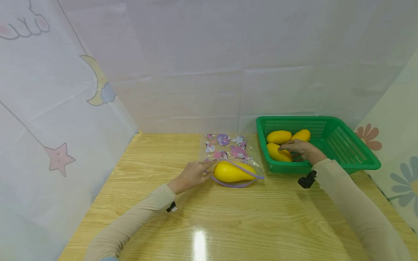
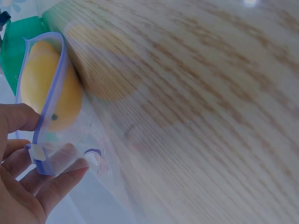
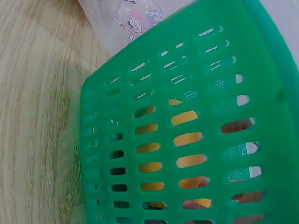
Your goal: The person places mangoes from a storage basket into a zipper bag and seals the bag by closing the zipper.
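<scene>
A yellow mango [image 1: 233, 172] lies inside a clear zip bag [image 1: 223, 145] with a purple zip edge and cartoon prints. The bag's mouth gapes around the fruit, towards the person. My left hand [image 1: 192, 175] pinches the left end of the zip edge, by a white slider [image 2: 36, 152]. Over the green basket's [image 1: 356, 165] near rim, my right hand [image 1: 302, 149] reaches in, its extended fingers touching the nearest mango [image 1: 277, 153]. In the right wrist view, the basket wall [image 3: 163, 74] largely hides that hand; bits of fingers and yellow fruit show through the slots.
Two more mangoes, one at the back left [image 1: 279, 137] and one beside it [image 1: 302, 135], sit in the basket. The wooden table [image 1: 235, 224] meets a pale sheet [image 1: 183, 94] behind. A patterned sheet [image 1: 62, 119] hangs at the left, and a flowered one at the right.
</scene>
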A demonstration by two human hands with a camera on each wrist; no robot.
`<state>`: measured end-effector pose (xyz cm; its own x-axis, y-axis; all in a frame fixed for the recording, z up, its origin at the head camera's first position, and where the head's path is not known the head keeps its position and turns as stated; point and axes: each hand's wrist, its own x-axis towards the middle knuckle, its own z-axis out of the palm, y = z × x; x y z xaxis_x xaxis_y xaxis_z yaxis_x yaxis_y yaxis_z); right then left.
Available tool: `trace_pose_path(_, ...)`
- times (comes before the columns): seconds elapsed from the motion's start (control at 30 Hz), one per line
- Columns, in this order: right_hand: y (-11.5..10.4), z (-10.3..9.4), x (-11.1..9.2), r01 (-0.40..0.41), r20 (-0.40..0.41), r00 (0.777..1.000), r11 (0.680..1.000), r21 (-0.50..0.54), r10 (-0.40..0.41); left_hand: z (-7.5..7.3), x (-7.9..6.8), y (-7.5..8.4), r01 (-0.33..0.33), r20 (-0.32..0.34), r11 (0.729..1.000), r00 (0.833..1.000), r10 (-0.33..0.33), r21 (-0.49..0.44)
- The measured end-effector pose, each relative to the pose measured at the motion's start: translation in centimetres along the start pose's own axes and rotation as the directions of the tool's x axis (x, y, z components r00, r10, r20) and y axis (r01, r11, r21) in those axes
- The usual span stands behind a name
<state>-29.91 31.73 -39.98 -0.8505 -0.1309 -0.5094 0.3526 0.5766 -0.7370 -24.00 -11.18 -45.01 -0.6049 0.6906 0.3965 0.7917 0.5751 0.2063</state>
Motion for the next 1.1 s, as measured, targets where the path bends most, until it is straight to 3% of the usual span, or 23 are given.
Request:
trace_pose_path(0.77,0.06,0.12,0.20,-0.019,0.032,0.999,1.000,-0.010,0.019,0.12,-0.08,-0.04,-0.004,-0.003,1.000,1.000,0.004,-0.001)
trace_pose_path(1.1,-0.07,0.51,0.46,0.002,0.011,1.000,1.000,-0.030,-0.002,0.15,-0.08,-0.08,-0.009,-0.015,1.000,1.000,0.009,0.015)
